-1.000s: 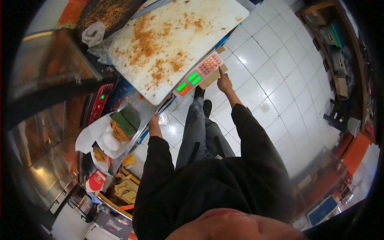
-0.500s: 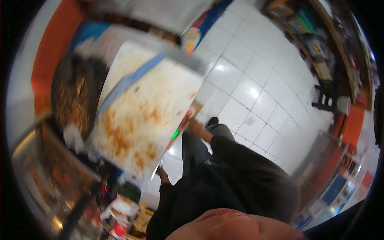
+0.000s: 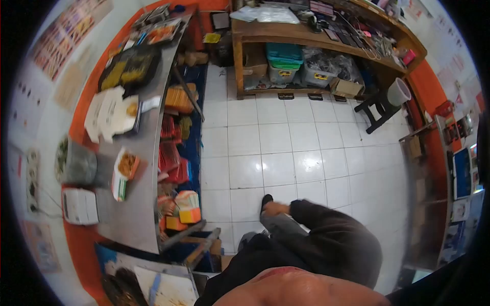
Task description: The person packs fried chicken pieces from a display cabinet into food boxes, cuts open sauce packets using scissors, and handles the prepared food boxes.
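My right hand [image 3: 275, 208] hangs low in front of my body, above my leg and the tiled floor [image 3: 278, 167]. Its fingers are small and blurred, and no object shows in it. My left hand is out of sight. To my left, a metal table [image 3: 133, 217] bears an open paper carton of food [image 3: 125, 167] with orange and green on it. At the bottom left lies a white cutting board [image 3: 173, 288] with stains, and a blue knife [image 3: 154, 289] rests on it.
A grey bin [image 3: 84, 164], a white device [image 3: 80, 206] and flattened cardboard [image 3: 109, 113] stand or lie along the metal table. Packs [image 3: 171, 155] fill the space under it. Ahead is a wooden counter [image 3: 286, 34]; a dark stool [image 3: 377, 112] with a pale bucket [image 3: 398, 93] stands at right.
The view has swung from the cutting board to the room and the metal table. The board has shifted to the bottom left edge. My left hand has left the view.
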{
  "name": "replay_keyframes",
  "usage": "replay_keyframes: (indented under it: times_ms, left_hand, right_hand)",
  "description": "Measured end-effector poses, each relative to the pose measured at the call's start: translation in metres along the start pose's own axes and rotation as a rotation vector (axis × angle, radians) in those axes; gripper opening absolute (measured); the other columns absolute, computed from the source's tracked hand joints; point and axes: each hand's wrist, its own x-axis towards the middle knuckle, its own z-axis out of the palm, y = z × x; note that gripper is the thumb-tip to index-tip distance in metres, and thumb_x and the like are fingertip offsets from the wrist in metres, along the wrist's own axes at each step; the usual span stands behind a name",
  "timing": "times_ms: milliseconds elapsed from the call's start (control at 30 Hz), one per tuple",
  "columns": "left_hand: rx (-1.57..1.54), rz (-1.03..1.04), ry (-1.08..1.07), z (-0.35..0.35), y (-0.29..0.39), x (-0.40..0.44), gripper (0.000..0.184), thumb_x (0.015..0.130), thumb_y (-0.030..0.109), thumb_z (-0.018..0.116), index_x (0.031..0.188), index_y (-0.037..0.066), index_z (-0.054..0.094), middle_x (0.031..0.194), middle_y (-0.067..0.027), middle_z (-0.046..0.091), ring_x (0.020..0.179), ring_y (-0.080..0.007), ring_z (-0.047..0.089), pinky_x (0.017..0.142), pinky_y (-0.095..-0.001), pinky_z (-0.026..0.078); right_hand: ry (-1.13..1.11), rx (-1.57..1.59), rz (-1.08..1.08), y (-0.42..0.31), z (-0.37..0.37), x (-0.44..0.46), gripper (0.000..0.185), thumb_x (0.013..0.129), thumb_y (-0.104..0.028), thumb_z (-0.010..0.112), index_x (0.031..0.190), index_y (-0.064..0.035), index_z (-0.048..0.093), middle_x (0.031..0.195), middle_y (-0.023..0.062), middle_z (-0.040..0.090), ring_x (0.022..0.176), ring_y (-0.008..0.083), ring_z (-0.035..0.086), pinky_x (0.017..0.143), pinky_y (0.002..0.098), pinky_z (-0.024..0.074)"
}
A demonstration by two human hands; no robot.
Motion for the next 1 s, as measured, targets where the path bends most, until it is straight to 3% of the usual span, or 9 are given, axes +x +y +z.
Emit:
replay_keyframes:
  times_ms: [33, 267, 467, 567, 633, 767, 933, 967, 1000]
  left_hand:
    - [0.016, 0.022, -0.022, 0.008, 0.035, 0.022, 0.017, 0.078, 0.008, 0.05, 0.088, 0.005, 0.063, 0.078, -0.0102, 0.061, 0.07, -0.022, 0.059, 0.064, -0.0359, 0.047]
    - [0.271, 0.042, -0.282, 0.081, 0.189, 0.095, 0.017, 0.078, 0.007, 0.048, 0.087, 0.006, 0.063, 0.074, -0.0104, 0.061, 0.066, -0.0221, 0.059, 0.061, -0.0357, 0.047]
    - [0.577, 0.313, -0.427, 0.144, 0.328, 0.225, 0.018, 0.077, 0.006, 0.047, 0.086, 0.006, 0.063, 0.07, -0.0106, 0.061, 0.063, -0.0221, 0.059, 0.059, -0.0355, 0.047]
    - [0.55, 0.616, -0.31, 0.188, 0.435, 0.324, 0.019, 0.077, 0.006, 0.046, 0.086, 0.007, 0.063, 0.068, -0.0107, 0.061, 0.062, -0.0222, 0.059, 0.058, -0.0354, 0.047]
    - [0.386, 0.787, -0.19, 0.233, 0.523, 0.386, 0.019, 0.077, 0.006, 0.046, 0.085, 0.007, 0.063, 0.066, -0.0108, 0.06, 0.061, -0.0222, 0.059, 0.057, -0.0354, 0.047]
    - [-0.001, 0.713, -0.284, 0.34, 0.769, 0.407, 0.017, 0.077, -0.001, 0.043, 0.083, 0.002, 0.058, 0.063, -0.0023, 0.052, 0.059, -0.0153, 0.052, 0.054, -0.0284, 0.042]
    - [0.191, 1.12, -0.377, 0.457, 0.976, 0.369, 0.013, 0.082, -0.004, 0.04, 0.078, 0.003, 0.05, 0.063, -0.0017, 0.047, 0.06, -0.0087, 0.045, 0.054, -0.0232, 0.037]
    - [0.164, 1.132, -0.369, 0.485, 1.007, 0.364, 0.013, 0.082, -0.004, 0.04, 0.078, 0.003, 0.05, 0.063, -0.0017, 0.047, 0.06, -0.0087, 0.045, 0.054, -0.0232, 0.037]
    - [0.038, 1.093, -0.445, 0.502, 1.021, 0.358, 0.012, 0.083, -0.004, 0.04, 0.076, 0.003, 0.049, 0.064, -0.0021, 0.047, 0.06, -0.0095, 0.046, 0.054, -0.0246, 0.037]
  right_hand:
    - [0.003, 0.06, -0.047, 0.009, -0.074, -0.019, 0.03, 0.076, -0.026, 0.056, 0.081, 0.002, 0.066, 0.084, 0.0246, 0.063, 0.078, 0.0391, 0.062, 0.07, 0.0487, 0.0484]
    - [0.07, 0.221, 0.645, 0.119, -0.28, -0.05, 0.036, 0.078, -0.045, 0.056, 0.078, -0.0123, 0.072, 0.094, 0.0164, 0.066, 0.09, 0.0328, 0.062, 0.081, 0.044, 0.0484]
    - [0.157, 0.204, 0.654, 0.213, -0.308, -0.021, 0.024, 0.069, -0.03, 0.068, 0.061, -0.0075, 0.07, 0.074, 0.0144, 0.066, 0.073, 0.0271, 0.066, 0.064, 0.0419, 0.0526]
    - [0.308, 0.216, 0.776, 0.229, -0.343, -0.034, 0.083, 0.071, -0.045, 0.07, 0.135, -0.0052, 0.035, 0.12, 0.0303, 0.049, 0.108, 0.0417, 0.052, 0.088, 0.0446, 0.0461]
    - [0.312, 0.484, 0.877, 0.25, -0.371, -0.038, 0.113, 0.07, -0.055, 0.069, 0.142, -0.0035, -0.002, 0.134, 0.0363, 0.028, 0.119, 0.0486, 0.04, 0.097, 0.046, 0.039]
    - [0.171, 0.817, 0.975, 0.329, -0.375, -0.014, 0.109, 0.073, -0.078, 0.043, 0.141, 0.0031, 0.017, 0.14, 0.0318, 0.026, 0.131, 0.045, 0.024, 0.108, 0.0419, 0.0228]
    - [-0.103, 0.733, 0.783, 0.377, -0.51, 0.04, 0.07, 0.084, -0.063, 0.041, 0.112, -0.0017, 0.061, 0.108, 0.0215, 0.061, 0.098, 0.0321, 0.059, 0.087, 0.0376, 0.0437]
    - [-0.013, 0.579, 0.717, 0.382, -0.578, 0.037, 0.058, 0.088, -0.053, 0.044, 0.102, -0.0012, 0.066, 0.098, 0.018, 0.065, 0.098, 0.0301, 0.059, 0.086, 0.0373, 0.044]
    - [0.306, 0.442, 0.383, 0.496, -0.52, 0.069, 0.051, 0.09, -0.044, 0.046, 0.1, 0.0016, 0.065, 0.101, 0.0144, 0.066, 0.099, 0.0292, 0.059, 0.084, 0.0378, 0.0448]
